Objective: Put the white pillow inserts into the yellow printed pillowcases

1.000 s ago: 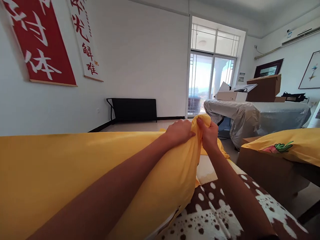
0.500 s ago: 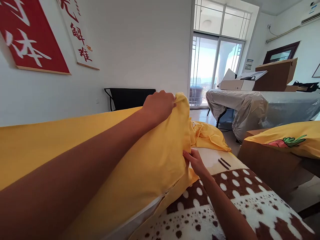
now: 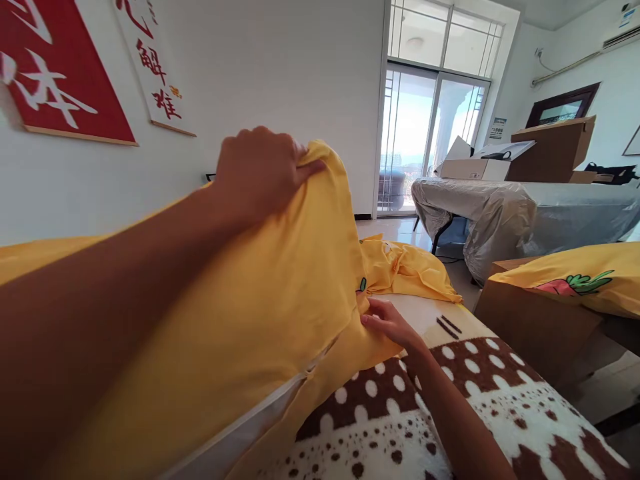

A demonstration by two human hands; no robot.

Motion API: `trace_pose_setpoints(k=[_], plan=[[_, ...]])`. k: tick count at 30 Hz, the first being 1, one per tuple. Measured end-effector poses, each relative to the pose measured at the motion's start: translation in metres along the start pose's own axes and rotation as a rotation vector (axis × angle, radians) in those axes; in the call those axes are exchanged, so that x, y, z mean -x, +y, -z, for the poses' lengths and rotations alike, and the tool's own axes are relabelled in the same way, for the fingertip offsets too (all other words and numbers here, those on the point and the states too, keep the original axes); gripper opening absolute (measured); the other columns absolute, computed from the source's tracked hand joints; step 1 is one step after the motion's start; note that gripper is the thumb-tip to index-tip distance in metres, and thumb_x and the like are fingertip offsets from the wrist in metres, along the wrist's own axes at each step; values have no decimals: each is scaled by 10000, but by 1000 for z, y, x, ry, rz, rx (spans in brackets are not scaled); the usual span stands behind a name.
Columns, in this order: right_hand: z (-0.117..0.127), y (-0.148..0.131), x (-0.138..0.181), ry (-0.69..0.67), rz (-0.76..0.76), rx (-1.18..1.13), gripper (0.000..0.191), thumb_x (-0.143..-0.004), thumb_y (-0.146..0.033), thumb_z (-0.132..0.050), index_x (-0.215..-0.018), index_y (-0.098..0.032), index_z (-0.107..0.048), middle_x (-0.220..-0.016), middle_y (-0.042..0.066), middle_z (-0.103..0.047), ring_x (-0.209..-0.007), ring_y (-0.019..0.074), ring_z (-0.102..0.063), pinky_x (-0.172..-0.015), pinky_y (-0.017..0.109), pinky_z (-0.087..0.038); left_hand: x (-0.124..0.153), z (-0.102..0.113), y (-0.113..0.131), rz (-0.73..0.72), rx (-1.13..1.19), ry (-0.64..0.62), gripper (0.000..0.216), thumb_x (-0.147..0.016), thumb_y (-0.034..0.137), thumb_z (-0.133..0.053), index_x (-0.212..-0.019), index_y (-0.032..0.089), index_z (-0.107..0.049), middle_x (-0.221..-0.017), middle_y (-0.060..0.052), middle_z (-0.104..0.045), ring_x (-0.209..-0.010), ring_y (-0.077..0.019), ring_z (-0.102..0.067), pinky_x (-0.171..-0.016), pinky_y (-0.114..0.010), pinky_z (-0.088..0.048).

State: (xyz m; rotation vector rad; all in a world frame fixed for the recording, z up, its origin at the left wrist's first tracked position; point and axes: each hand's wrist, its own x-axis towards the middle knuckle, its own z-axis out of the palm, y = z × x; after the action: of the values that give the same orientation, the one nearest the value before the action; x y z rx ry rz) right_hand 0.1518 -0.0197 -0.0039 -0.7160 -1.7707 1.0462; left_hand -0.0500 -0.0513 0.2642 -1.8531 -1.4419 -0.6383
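Observation:
A large yellow fabric cover [image 3: 260, 300] fills the left and middle of the view, standing tilted up over the bed. Along its lower edge runs an open seam, and a white inner piece [image 3: 240, 433] shows through it. My left hand [image 3: 265, 170] is closed around the cover's raised top corner. Lower down, my right hand [image 3: 393, 323] has thumb and fingertips at the cover's side edge, lightly pinching the cloth; some fingertips are partly hidden. A small green and pink print peeks out just above those fingers.
Beneath lies a brown-and-white dotted blanket [image 3: 400, 427]. Crumpled yellow cloth [image 3: 415, 270] and two dark strips [image 3: 449, 327] lie beyond. At right, yellow fabric with a carrot print [image 3: 575, 277] rests on a cardboard box [image 3: 535, 333]. Behind stands a plastic-covered table [image 3: 575, 207] bearing boxes.
My left hand has pulled the cover's corner up and to the left, lifting the cloth. My right hand has shifted slightly down, and the printed patch has come into sight.

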Motion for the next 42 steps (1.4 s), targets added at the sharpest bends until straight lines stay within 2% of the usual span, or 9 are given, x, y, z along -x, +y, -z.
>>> trace_pose_setpoints(k=[8,12,20,22,25,28,32,38,42], plan=[[-18,-1,2,-9,-23,441,43,-578,-143,-430,-589,-177,-405,-582,-46,-343,-601,96,-301,-546,213,-266,-5,34,-31,416,228,178,550,-837,585,-285,-1002,197,-639,-944,-20,-599,-952,-231,-581,-819,-345,-448],[-19,19,-1,-27,-75,353,48,-576,-199,-378,-542,-187,-347,-553,-33,-315,-581,102,-290,-525,229,-260,5,32,-37,249,73,217,745,-853,663,-152,-1075,116,-605,-1004,-70,-606,-1033,-282,-544,-925,-437,-398],[17,34,3,-268,-218,264,132,-618,-221,-419,-498,-183,-460,-445,-40,-436,-449,99,-384,-455,222,-340,4,26,-36,168,176,158,757,-822,669,-242,-1069,70,-634,-952,-9,-591,-1033,-244,-537,-881,-333,-391],[23,24,6,-304,-222,261,82,-628,-229,-530,-620,-170,-586,-574,-26,-571,-568,134,-500,-547,241,-429,3,22,-28,115,199,139,681,-848,614,-290,-1051,66,-639,-925,-34,-601,-1002,-245,-557,-872,-345,-406],[19,10,7,-211,-131,224,391,-613,-250,-689,-997,-189,-647,-897,12,-666,-871,209,-570,-763,302,-481,3,17,-10,78,165,99,537,-886,524,-318,-1015,108,-634,-908,-62,-615,-967,-237,-577,-854,-340,-429],[-4,7,2,1,-33,170,449,-655,-286,-692,-1087,-187,-620,-946,28,-661,-902,218,-567,-793,323,-480,4,9,7,7,124,23,515,-912,485,-274,-1005,106,-611,-931,-103,-609,-964,-254,-581,-837,-356,-439],[-28,27,-7,98,-87,274,207,-673,-274,-635,-849,-170,-665,-720,-2,-636,-736,188,-555,-669,287,-470,8,-10,12,-60,141,-93,506,-896,512,-318,-1096,122,-572,-949,-109,-610,-958,-261,-588,-842,-358,-432],[-17,54,-8,61,-126,393,90,-664,-199,-560,-647,-190,-648,-616,2,-612,-739,206,-542,-623,276,-434,39,-28,-36,9,291,-623,740,-786,675,-394,-1387,251,-319,-1084,-79,-635,-859,-218,-600,-741,-287,-421],[-12,68,-8,39,-166,495,141,-619,-117,-506,-492,-168,-542,-537,-11,-563,-673,157,-490,-608,241,-390,79,-23,-73,111,419,-831,569,-795,671,-342,-1179,302,-542,-1015,50,-677,-885,-169,-584,-737,-217,-396]])
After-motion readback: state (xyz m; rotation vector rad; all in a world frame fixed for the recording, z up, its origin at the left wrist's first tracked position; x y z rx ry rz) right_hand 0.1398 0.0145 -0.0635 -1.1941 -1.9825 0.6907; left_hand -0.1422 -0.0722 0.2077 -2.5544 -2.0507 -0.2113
